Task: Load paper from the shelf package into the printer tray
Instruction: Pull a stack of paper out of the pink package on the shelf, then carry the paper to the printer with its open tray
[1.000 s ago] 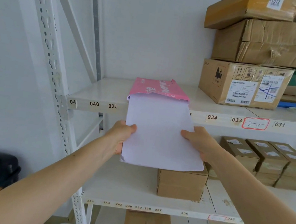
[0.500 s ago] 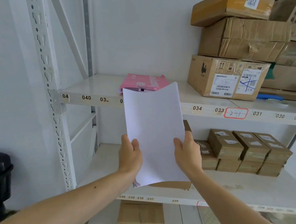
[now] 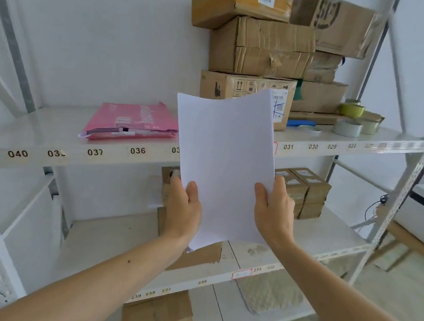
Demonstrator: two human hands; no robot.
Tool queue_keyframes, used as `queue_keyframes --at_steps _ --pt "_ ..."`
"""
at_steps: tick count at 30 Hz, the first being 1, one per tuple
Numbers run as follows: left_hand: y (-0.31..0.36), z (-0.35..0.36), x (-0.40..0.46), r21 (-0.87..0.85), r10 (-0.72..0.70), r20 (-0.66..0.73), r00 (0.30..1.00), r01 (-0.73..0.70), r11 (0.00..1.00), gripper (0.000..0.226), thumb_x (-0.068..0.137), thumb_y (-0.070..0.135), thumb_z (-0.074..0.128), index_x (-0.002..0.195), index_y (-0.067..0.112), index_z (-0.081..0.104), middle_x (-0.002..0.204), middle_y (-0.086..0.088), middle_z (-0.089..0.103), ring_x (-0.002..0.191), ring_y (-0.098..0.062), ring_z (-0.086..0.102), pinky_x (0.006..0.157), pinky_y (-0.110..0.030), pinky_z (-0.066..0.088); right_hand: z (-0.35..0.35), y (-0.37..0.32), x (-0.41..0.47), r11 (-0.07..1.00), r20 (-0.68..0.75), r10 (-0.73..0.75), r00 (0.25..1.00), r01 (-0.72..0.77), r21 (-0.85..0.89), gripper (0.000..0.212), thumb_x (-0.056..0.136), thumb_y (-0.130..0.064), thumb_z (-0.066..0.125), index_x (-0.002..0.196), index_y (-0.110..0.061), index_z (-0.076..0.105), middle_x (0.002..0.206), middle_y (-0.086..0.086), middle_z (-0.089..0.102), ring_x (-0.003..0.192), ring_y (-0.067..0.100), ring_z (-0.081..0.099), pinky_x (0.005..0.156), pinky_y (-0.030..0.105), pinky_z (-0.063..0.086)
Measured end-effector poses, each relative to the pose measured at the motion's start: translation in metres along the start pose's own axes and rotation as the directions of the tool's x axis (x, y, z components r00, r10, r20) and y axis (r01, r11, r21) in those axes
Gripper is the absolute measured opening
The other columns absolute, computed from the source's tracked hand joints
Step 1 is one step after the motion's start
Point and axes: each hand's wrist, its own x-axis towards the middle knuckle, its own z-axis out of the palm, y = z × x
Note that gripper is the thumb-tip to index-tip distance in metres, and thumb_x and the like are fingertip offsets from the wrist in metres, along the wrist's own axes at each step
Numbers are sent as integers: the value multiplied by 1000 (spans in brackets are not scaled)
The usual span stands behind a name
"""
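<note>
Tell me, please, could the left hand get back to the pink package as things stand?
Probably not right away: the left hand grips the paper with the right hand. Nothing blocks the pink package.

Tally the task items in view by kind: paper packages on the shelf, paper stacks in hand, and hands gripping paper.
Pink paper package: 1
Held paper stack: 1
Hands gripping the stack: 2, left hand and right hand
Total: 4
</note>
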Motion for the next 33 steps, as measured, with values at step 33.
queue_keyframes --at_steps 33 --pt "61 481 -30 -157 -118 620 776 270 950 19 99 15 37 85 27 44 82 6 46 70 -12 45 58 -28 36 -292 305 136 927 -500 209 840 -333 -173 13 96 -18 48 91 -6 45 71 -1 57 58 14 53 47 30 43"
